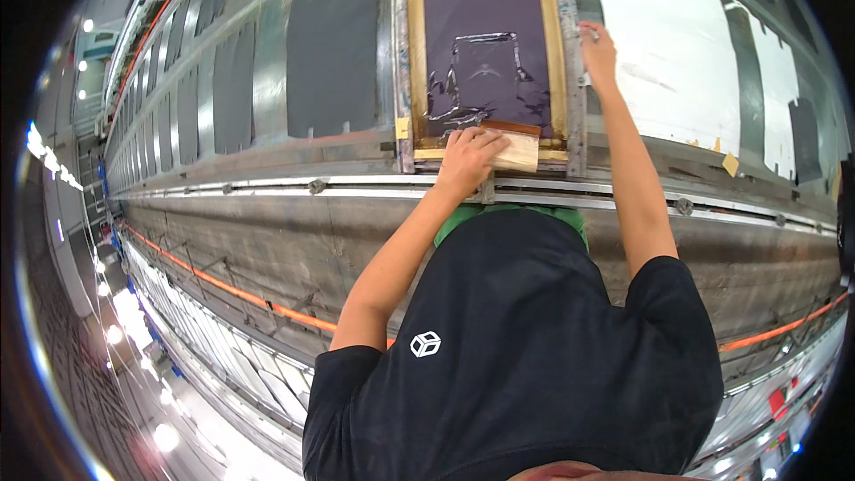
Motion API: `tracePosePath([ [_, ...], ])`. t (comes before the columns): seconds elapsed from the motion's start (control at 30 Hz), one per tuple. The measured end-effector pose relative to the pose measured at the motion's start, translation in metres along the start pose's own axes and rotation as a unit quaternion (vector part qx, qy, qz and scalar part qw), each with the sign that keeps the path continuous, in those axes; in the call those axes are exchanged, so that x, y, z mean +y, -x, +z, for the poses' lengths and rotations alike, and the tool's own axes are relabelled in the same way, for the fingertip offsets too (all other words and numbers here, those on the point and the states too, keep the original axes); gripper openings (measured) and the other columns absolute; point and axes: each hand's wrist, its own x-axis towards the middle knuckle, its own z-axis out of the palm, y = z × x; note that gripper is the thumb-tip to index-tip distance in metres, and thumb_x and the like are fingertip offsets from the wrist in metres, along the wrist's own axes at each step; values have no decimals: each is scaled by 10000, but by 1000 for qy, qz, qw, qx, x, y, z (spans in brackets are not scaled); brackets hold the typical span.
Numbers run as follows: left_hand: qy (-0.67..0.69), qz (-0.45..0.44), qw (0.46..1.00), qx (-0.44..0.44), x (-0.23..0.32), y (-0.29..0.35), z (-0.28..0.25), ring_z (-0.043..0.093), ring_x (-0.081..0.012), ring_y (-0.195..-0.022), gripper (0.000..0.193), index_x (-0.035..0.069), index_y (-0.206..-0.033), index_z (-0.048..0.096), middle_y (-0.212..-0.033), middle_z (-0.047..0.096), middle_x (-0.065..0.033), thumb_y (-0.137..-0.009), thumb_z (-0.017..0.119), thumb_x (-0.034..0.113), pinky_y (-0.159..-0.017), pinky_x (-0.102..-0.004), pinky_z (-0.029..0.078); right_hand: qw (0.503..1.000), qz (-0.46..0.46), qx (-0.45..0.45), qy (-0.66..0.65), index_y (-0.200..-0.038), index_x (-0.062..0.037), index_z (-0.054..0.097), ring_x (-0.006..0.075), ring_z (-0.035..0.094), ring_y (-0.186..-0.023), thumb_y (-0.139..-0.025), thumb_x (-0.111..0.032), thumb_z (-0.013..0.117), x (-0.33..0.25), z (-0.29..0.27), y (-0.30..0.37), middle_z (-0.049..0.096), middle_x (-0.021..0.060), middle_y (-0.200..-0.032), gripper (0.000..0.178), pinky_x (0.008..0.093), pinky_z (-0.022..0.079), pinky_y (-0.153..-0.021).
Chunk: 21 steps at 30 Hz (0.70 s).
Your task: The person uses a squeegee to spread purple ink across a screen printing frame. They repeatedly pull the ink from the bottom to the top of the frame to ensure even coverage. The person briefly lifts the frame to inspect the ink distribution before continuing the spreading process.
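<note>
A long bench (270, 93) sweeps across the upper half of the frame, and along its near side runs a metal rail (392, 183), between the person's body and the work, so any reach has to pass over it. Upper centre sits the screen-printing frame (574, 116): broad, rigid and, I'd judge, awkward rather than heavy. Its outer side bars look the safest place to take hold, as the dark mesh (481, 0) is probably taut and easily damaged, and the glossy ink (485, 37) on it would smear and slip under fingers. To its right a large white sheet (668, 44) lies close by, to its left a dark grey panel (331, 53); both leave little room beside the bars.

The squeegee (520, 153) rests at the lower end of the mesh, just right of centre. It should be light, stiff in its pale wooden handle and springier at the reddish-brown blade, so the wood is the part to hold. The left grip (470, 160) is closed over the handle's left end. The right grip (598, 52) is at the frame's right bar, fingers bent; whether it pinches anything I can't tell. Smallest are a stop (684, 207) on the rail and scraps of yellow tape (730, 165) at right.
</note>
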Motion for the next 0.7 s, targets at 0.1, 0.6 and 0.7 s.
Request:
tracePosePath([
  [0.1,34,-33,999,17,-13,21,-26,581,-274,-1206,552,159,-1260,691,-1339,661,-4,-728,712,16,-1027,-446,424,997,-65,32,-10,-1163,-126,722,340,682,-1062,-989,-241,584,-25,-6,6,720,170,-1163,251,418,500,-932],
  [0.6,154,-300,937,89,-271,140,-177,738,-320,-814,319,38,-1142,724,-904,743,-190,-862,778,180,-724,-373,546,995,-68,24,-66,-1170,-108,694,388,678,-1045,-997,-320,607,-151,241,127,718,189,-1119,288,417,501,-932],
  [0.7,191,-290,938,-9,-312,133,-197,728,-315,-815,331,34,-1127,730,-909,740,-184,-840,796,186,-742,-376,543,996,-63,49,-43,-1181,-109,695,364,690,-1008,-980,-385,635,-164,266,145,731,190,-1083,347,405,507,-917],
])
